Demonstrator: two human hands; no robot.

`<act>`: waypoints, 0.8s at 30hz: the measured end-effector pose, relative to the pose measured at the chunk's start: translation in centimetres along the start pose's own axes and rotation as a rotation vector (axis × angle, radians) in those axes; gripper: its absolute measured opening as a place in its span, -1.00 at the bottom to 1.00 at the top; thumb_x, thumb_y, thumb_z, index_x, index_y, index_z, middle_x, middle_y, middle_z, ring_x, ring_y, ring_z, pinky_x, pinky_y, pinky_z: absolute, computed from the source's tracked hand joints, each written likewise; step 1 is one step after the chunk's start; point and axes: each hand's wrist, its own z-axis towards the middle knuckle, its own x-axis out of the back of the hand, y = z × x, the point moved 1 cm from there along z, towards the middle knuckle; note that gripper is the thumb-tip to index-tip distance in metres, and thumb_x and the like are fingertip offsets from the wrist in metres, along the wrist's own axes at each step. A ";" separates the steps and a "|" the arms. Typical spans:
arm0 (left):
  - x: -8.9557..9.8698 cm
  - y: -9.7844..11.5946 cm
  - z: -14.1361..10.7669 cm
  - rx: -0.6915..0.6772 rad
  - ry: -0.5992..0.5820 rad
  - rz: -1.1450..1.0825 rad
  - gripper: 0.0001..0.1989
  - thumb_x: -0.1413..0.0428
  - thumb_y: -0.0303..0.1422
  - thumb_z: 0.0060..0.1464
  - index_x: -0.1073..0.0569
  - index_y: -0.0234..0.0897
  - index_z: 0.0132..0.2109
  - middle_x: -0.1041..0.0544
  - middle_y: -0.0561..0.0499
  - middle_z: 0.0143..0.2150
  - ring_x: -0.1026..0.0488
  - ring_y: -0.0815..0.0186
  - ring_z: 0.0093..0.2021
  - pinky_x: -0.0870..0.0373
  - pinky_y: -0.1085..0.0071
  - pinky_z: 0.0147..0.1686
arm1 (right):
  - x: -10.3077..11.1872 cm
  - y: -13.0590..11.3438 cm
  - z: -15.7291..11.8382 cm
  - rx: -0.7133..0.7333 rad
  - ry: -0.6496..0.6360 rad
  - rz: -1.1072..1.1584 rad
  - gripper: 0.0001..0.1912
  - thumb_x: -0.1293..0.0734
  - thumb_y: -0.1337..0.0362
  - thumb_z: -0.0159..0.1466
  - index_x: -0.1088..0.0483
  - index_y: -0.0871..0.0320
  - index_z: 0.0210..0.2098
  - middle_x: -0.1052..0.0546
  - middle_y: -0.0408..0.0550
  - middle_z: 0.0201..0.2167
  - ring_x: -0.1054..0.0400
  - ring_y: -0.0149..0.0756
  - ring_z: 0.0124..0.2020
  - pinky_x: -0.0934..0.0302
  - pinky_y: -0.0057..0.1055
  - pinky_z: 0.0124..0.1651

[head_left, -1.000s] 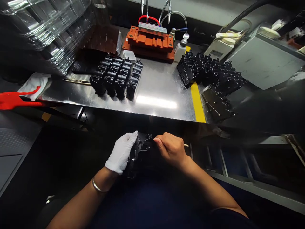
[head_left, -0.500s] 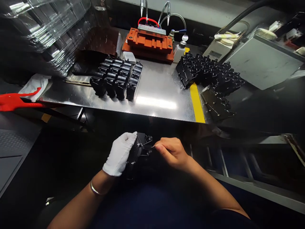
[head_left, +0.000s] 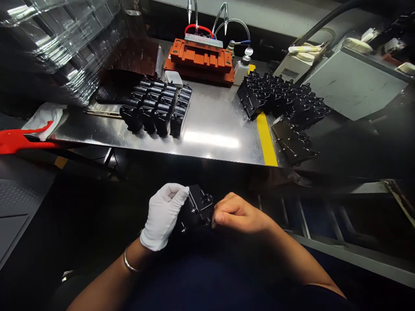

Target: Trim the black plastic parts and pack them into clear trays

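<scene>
My left hand [head_left: 164, 216], in a white glove, grips a black molded plastic part [head_left: 196, 205] by its left edge, in front of the bench. The part is tilted, with small posts and ribs on its near face. My bare right hand [head_left: 238, 212] is closed in a pinch right beside the part's right end. Whatever sits between its fingertips is too small and dark to make out. Whether these fingertips touch the part, I cannot tell.
On the metal bench [head_left: 210, 151] stand rows of black parts [head_left: 155, 106] at left and a larger group [head_left: 282, 97] at right, by yellow tape [head_left: 267, 142]. Behind are an orange fixture [head_left: 201, 60] and a white bottle [head_left: 242, 69]. A red-handled tool [head_left: 26, 140] lies far left.
The black part has turned and shifted slightly right and down with my left hand. My right hand has moved slightly down and right; the thin sliver at its fingertips no longer shows.
</scene>
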 end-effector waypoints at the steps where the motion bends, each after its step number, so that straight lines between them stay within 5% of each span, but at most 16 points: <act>1: 0.0 0.1 0.0 -0.018 0.003 0.006 -0.60 -0.33 -0.05 -0.23 -0.47 -0.31 -0.42 -0.49 0.08 -0.53 -0.38 0.41 -0.52 -0.33 0.52 -0.52 | 0.0 0.0 0.0 0.053 0.010 0.017 -0.51 -0.11 0.07 0.40 -0.39 0.22 -0.51 -0.35 -0.14 -0.64 -0.19 -0.50 -0.62 -0.07 -0.53 -0.54; 5: 0.0 0.3 0.0 -0.058 0.034 0.044 -0.59 -0.32 -0.04 -0.22 -0.46 -0.30 -0.42 -0.49 0.08 -0.53 -0.39 0.40 -0.51 -0.33 0.50 -0.50 | -0.4 0.1 0.2 0.168 0.252 -0.316 -0.54 -0.17 -0.01 0.35 -0.37 0.21 -0.47 -0.33 -0.15 -0.63 -0.16 -0.47 -0.61 -0.03 -0.48 -0.53; 9: 0.2 -0.1 0.1 -0.050 0.031 0.070 -0.58 -0.30 -0.02 -0.21 -0.46 -0.30 -0.42 -0.49 0.08 -0.53 -0.39 0.39 -0.52 -0.32 0.50 -0.51 | -1.2 0.4 0.5 0.202 0.265 -0.614 -0.44 -0.20 -0.12 0.29 -0.17 0.15 -0.65 -0.20 -0.20 -0.69 -0.05 -0.47 -0.62 0.11 -0.45 -0.56; 20: 0.0 -0.6 0.9 -0.018 0.034 0.019 -0.60 -0.30 -0.05 -0.17 -0.44 -0.31 -0.44 -0.43 0.15 -0.54 -0.33 0.47 -0.53 -0.29 0.55 -0.51 | -1.5 0.9 1.0 0.236 0.342 -0.741 -0.45 -0.21 -0.04 0.33 -0.14 0.16 -0.67 -0.23 -0.20 -0.69 -0.09 -0.50 -0.62 0.12 -0.45 -0.55; 24: -0.5 0.0 1.6 0.163 0.021 -0.198 -0.64 -0.22 -0.05 -0.03 -0.48 -0.28 -0.29 -0.51 0.09 -0.43 -0.44 0.41 -0.46 -0.40 0.47 -0.42 | -1.8 1.3 1.1 0.256 0.476 -0.643 -0.58 -0.25 0.09 0.34 -0.29 0.17 -0.58 -0.29 -0.20 -0.68 -0.16 -0.49 -0.63 0.00 -0.49 -0.56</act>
